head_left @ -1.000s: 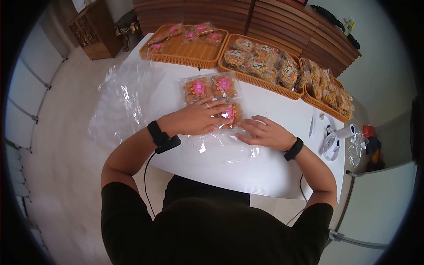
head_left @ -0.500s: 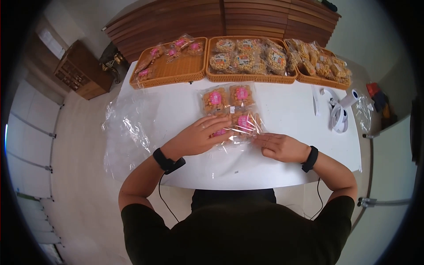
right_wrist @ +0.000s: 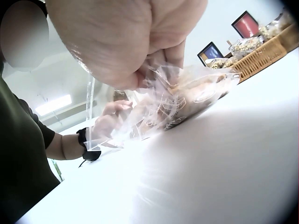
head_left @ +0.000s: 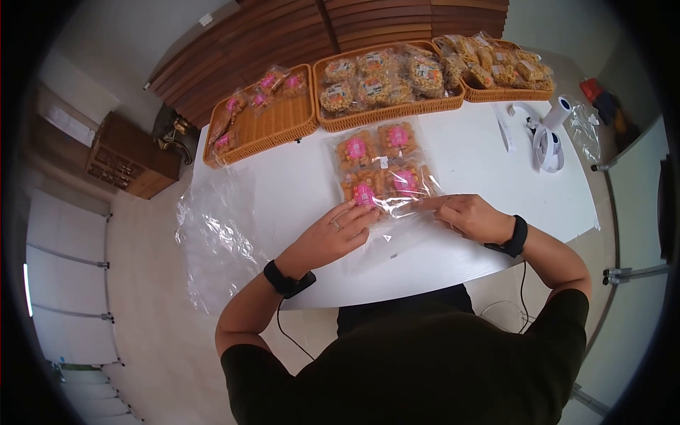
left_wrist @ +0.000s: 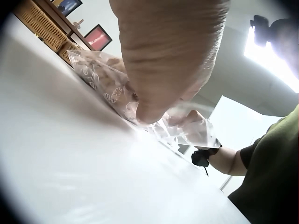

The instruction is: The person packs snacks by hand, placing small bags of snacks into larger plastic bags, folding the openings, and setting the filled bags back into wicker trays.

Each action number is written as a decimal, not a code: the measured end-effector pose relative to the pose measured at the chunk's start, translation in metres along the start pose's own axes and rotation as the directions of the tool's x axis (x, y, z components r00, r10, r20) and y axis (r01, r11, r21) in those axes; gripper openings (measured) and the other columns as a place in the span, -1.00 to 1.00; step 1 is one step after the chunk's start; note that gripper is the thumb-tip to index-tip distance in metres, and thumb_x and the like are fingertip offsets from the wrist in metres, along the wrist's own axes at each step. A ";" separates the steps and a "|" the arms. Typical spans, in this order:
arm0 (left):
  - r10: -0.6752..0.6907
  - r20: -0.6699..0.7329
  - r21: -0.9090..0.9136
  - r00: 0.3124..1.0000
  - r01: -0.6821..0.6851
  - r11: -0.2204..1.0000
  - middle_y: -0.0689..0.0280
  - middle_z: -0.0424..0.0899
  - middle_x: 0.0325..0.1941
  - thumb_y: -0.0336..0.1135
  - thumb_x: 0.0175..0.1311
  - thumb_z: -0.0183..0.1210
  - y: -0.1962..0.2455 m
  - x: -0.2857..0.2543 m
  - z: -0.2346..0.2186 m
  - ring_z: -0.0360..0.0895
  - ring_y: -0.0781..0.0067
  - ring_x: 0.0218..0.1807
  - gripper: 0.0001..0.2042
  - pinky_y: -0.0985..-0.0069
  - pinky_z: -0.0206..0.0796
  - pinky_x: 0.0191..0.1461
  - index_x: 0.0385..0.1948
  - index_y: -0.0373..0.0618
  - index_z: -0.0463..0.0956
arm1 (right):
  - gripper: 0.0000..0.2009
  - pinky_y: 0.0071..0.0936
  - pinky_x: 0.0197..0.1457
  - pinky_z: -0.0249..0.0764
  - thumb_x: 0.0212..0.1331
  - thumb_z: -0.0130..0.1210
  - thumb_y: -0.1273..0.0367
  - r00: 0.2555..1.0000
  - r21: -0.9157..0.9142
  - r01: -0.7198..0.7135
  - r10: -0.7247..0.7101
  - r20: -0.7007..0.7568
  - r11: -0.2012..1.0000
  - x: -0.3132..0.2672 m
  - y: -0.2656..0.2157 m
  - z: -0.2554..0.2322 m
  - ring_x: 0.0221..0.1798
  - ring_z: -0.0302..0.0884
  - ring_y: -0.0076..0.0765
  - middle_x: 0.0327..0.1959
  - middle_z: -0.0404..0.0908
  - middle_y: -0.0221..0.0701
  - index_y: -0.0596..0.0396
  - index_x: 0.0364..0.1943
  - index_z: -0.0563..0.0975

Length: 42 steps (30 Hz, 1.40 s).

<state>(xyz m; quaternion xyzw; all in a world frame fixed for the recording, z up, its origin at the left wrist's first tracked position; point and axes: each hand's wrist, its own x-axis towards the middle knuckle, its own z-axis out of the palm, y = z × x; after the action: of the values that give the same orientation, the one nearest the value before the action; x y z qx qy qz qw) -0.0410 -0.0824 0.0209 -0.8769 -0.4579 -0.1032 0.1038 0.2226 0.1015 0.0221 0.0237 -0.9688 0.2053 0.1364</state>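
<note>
A clear plastic bag (head_left: 384, 180) lies on the white table, holding several individually wrapped cookies with pink labels in two rows. My left hand (head_left: 336, 234) rests its fingers on the bag's near left part, over the edge of a cookie. At the near right corner, my right hand (head_left: 474, 216) pinches a gathered fold of the plastic between thumb and fingers. The crumpled fold (right_wrist: 161, 86) shows under the right fingers in the right wrist view. Loose film from the bag's near end spreads toward me between the hands. White printed patterns mark the bag (left_wrist: 112, 88) in the left wrist view.
Along the back stand a wicker tray (head_left: 280, 131) with pink-labelled packs, another tray (head_left: 397, 113) of nutty rounds, and a third basket (head_left: 510, 93). Empty clear bags (head_left: 219, 241) lie at the left. A roll of white labels (head_left: 547, 147) sits at the right.
The left hand has slid back from over the cookies to the bag's near edge, uncovering their labels. The right hand has gone from loose fingers on the bag to pinching its plastic corner.
</note>
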 end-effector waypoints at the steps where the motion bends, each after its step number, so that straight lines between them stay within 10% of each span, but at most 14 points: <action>1: 0.061 0.024 0.015 0.998 -0.062 0.998 0.24 0.47 0.11 -0.45 -0.03 0.14 -0.002 0.001 0.001 0.36 0.26 0.18 -0.85 0.30 0.21 0.25 -0.37 -0.10 0.52 | -0.91 -0.34 -0.03 0.53 -0.01 0.01 0.51 0.998 -0.013 0.059 -0.059 -0.033 0.998 0.000 0.001 -0.001 -0.03 0.53 -0.12 -0.05 0.53 -0.19 0.19 -0.49 0.32; 9: -0.167 0.011 -0.278 0.986 0.163 0.947 0.36 0.62 -0.17 -0.49 -0.01 0.15 -0.009 -0.014 0.010 0.51 0.35 -0.05 -0.92 0.37 0.34 0.04 -0.44 -0.15 0.49 | -0.84 -0.27 -0.07 0.49 0.00 0.00 0.52 0.995 -0.034 0.095 -0.095 -0.005 0.995 -0.010 0.003 -0.002 -0.15 0.54 -0.10 -0.19 0.57 -0.20 0.22 -0.28 0.41; 18: -0.445 0.129 -0.525 0.886 0.442 0.727 0.26 0.60 -0.18 -0.48 0.08 0.18 -0.010 -0.015 0.013 0.51 0.18 -0.16 -0.79 0.39 0.38 -0.08 -0.21 -0.16 0.48 | -0.63 -0.26 -0.22 0.44 0.01 0.06 0.47 0.907 -0.030 -0.314 0.310 0.285 0.949 0.003 0.008 -0.004 -0.29 0.51 -0.12 -0.38 0.54 -0.28 0.04 -0.02 0.37; 29: -0.257 -0.131 -0.237 0.958 0.221 0.946 0.25 0.59 -0.07 -0.47 0.03 0.22 -0.013 -0.007 0.001 0.51 0.23 -0.11 -0.79 0.43 0.39 -0.12 -0.41 -0.22 0.32 | -0.82 -0.29 -0.03 0.36 0.03 0.08 0.47 0.972 0.034 0.165 -0.157 -0.173 0.986 0.011 0.020 -0.006 -0.17 0.48 -0.11 -0.28 0.57 -0.34 0.11 -0.26 0.41; 33: -0.498 0.103 -0.551 0.861 0.466 0.692 0.17 0.57 0.01 -0.47 0.19 0.08 -0.012 -0.017 0.009 0.55 0.11 -0.13 -0.84 0.35 0.40 -0.08 -0.39 -0.19 0.23 | -0.87 -0.23 -0.09 0.38 0.08 0.02 0.47 0.971 0.055 0.157 -0.144 -0.189 0.986 0.013 0.022 0.000 -0.18 0.49 -0.09 -0.37 0.55 -0.30 0.14 -0.30 0.36; 42: -0.714 0.165 -0.637 0.680 0.627 0.450 0.10 0.48 -0.48 -0.30 0.38 -0.11 -0.007 -0.008 0.018 0.47 0.14 -0.48 -0.83 0.40 0.31 -0.38 -0.25 -0.22 0.19 | -0.88 -0.36 -0.33 0.40 0.24 -0.08 0.40 0.940 0.484 -0.326 0.332 0.076 0.812 0.019 0.035 0.003 -0.45 0.50 -0.14 -0.54 0.46 -0.27 0.10 -0.28 0.24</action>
<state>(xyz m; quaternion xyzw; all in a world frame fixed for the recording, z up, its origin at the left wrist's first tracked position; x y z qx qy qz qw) -0.0500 -0.0796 0.0022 -0.5931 -0.6927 -0.3422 -0.2266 0.1999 0.1321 0.0108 -0.1117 -0.8734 0.4645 0.0942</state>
